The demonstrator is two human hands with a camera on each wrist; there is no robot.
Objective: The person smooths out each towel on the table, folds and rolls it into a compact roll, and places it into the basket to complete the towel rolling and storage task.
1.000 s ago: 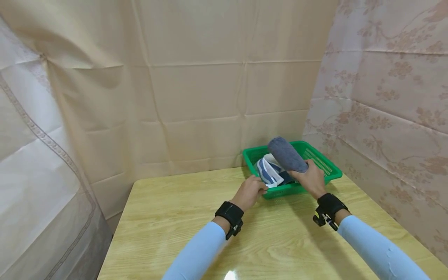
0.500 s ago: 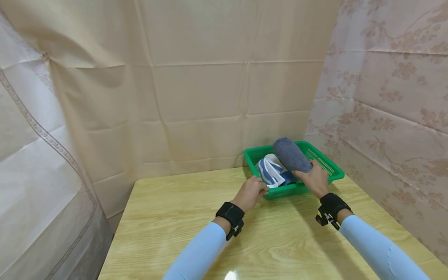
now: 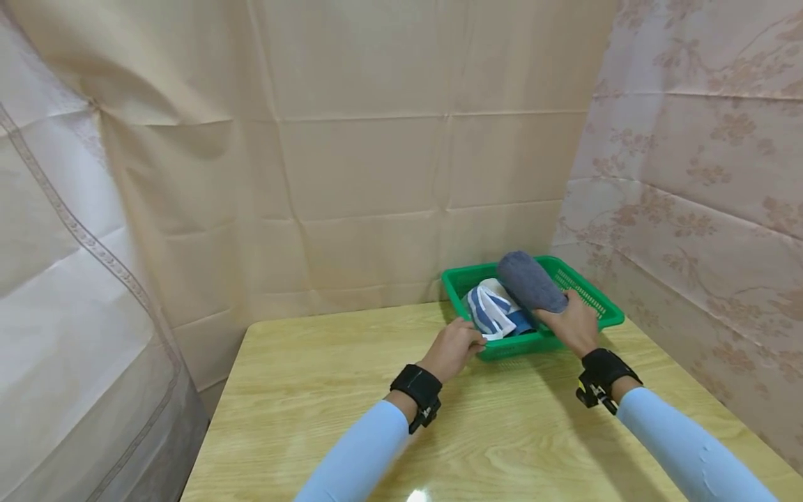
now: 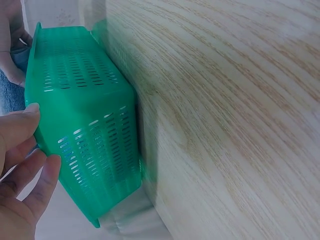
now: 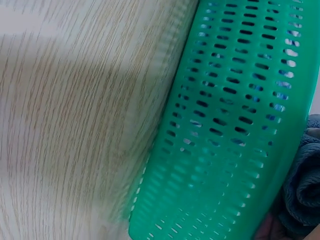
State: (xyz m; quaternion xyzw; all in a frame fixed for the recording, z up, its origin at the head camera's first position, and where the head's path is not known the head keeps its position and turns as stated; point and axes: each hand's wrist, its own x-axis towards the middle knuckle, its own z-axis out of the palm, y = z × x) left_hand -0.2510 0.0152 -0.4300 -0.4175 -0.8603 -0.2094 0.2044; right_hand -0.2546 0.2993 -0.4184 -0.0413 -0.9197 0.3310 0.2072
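A green plastic basket (image 3: pixel 518 347) with slotted sides sits at the back right of the table. My left hand (image 3: pixel 453 348) pinches its near left rim corner; in the left wrist view the thumb lies at the rim with fingertips (image 4: pixel 52 162) against the outer wall. My right hand (image 3: pixel 572 323) grips the near end of a rolled grey towel (image 3: pixel 530 282), which slants over the basket's middle. In the right wrist view the towel's coiled end (image 5: pixel 306 185) shows beside the rim. Left of it, inside the basket, lies a blue-and-white striped cloth (image 3: pixel 491 307) with a dark blue piece (image 3: pixel 522 322).
The wood-grain table (image 3: pixel 326 390) extends left and in front of the basket. A beige curtain (image 3: pixel 351 174) hangs close behind, and a floral curtain (image 3: pixel 696 209) runs along the right side. A pale cloth (image 3: pixel 69 314) hangs at the left.
My right hand has moved the rolled grey towel slightly right and lower into the basket, exposing more of the dark blue piece. My left hand has stayed at the rim corner.
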